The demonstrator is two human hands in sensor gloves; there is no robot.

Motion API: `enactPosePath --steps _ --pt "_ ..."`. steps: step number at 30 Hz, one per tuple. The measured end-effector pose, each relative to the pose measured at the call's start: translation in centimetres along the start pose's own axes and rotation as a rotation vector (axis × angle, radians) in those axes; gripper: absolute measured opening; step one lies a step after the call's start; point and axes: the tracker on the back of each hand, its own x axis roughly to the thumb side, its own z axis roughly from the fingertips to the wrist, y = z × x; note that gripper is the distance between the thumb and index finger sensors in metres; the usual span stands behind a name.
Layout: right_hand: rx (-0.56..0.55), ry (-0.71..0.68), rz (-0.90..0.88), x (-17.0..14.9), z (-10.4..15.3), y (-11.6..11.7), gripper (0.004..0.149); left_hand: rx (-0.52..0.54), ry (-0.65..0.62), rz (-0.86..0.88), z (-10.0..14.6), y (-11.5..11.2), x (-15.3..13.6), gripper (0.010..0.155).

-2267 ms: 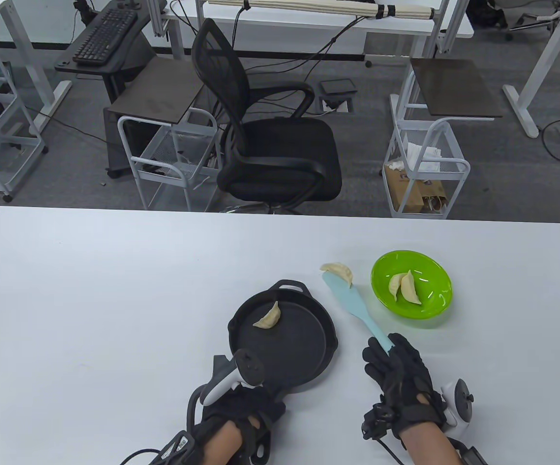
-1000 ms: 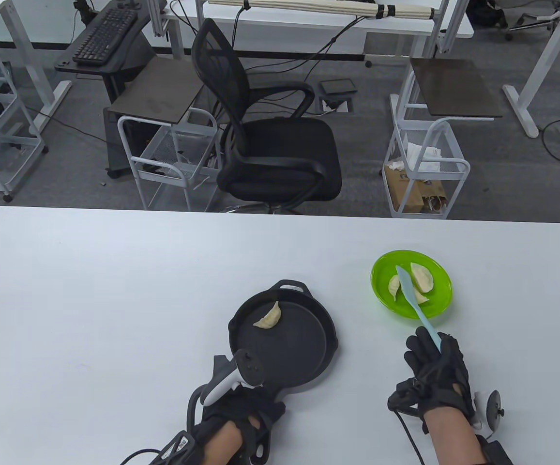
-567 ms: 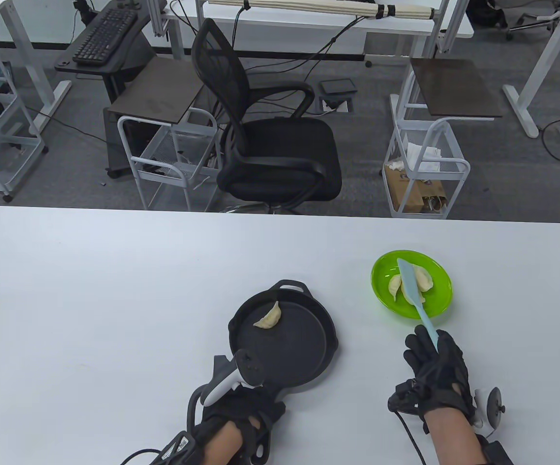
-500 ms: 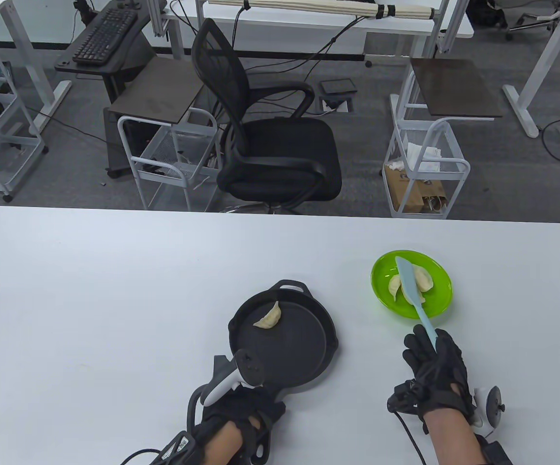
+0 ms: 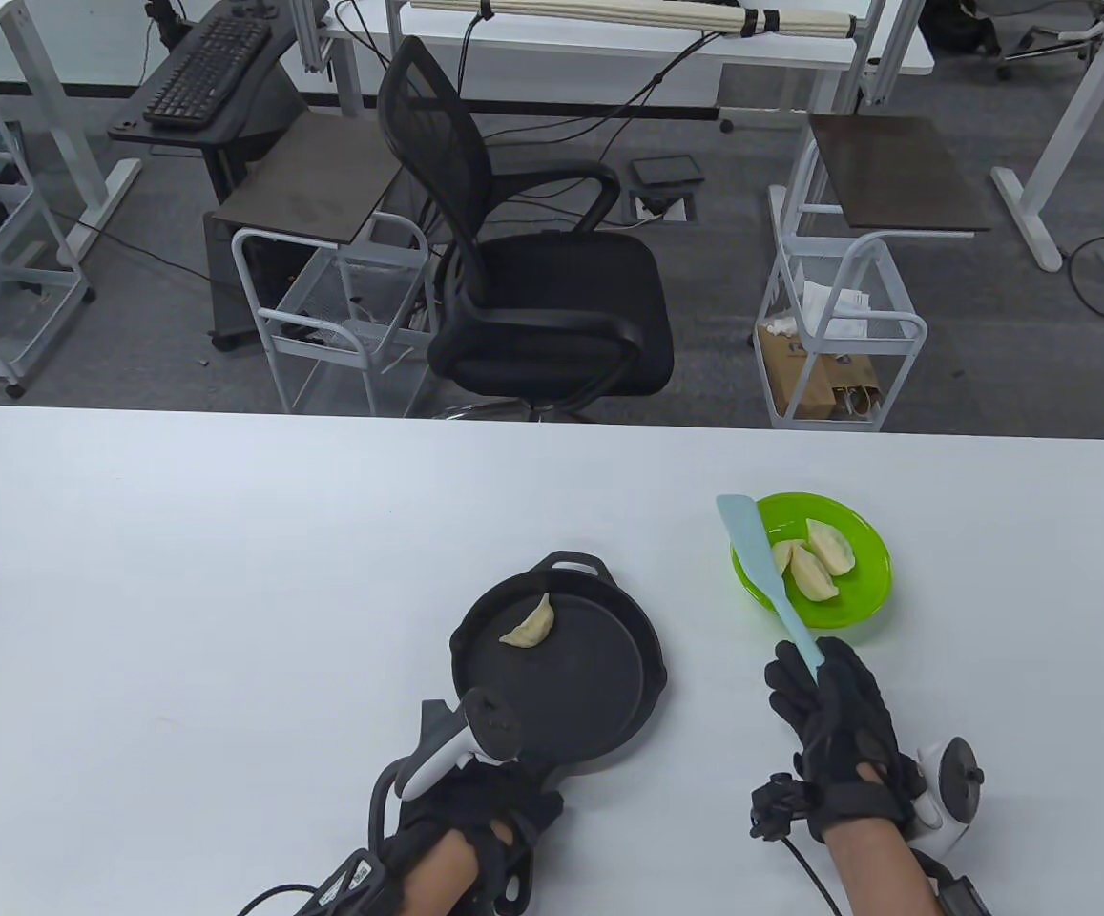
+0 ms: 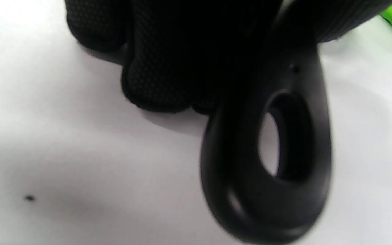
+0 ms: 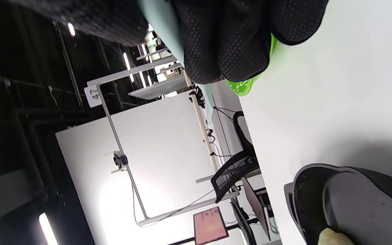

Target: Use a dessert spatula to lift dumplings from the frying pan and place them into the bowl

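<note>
One pale, crescent-shaped dumpling (image 5: 528, 626) lies in the far left part of the round black cast-iron frying pan (image 5: 599, 701), which sits on the white table (image 5: 179, 572) near its front edge; a bit of this dumpling (image 7: 330, 237) also shows at the bottom of the right wrist view, inside the pan's rim (image 7: 298, 204). Three more pale dumplings (image 5: 814, 563) lie close together in the bright green round bowl (image 5: 871, 587), which stands on the table to the right of the pan and apart from it. The light blue dessert spatula (image 5: 757, 563) slants over the left rim of the bowl, its flat blade pointing away from the person and carrying nothing, its handle running down into the right hand (image 5: 833, 735). That black-gloved hand has its fingers (image 7: 230, 44) curled round the spatula handle, with a white tracker (image 5: 947, 787) at its back. The left hand (image 5: 475, 811), also in a black glove, sits at the near side of the pan; in the left wrist view its fingers (image 6: 155, 68) are wrapped round the pan's black handle, whose looped end (image 6: 267, 153) sticks out below them over the table. A white and dark tracker (image 5: 461, 739) rides on the back of this hand. Beyond the table stand a black mesh office chair (image 5: 523, 277), white wire carts (image 5: 342, 315) and a black keyboard (image 5: 208, 72) on a side desk.
</note>
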Motion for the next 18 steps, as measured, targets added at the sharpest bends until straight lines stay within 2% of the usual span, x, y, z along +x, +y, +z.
enactPosePath --steps 18 --pt "0.187 -0.011 0.201 -0.1 0.4 2.2 0.055 0.0 0.0 0.001 0.0 0.0 0.0 0.066"
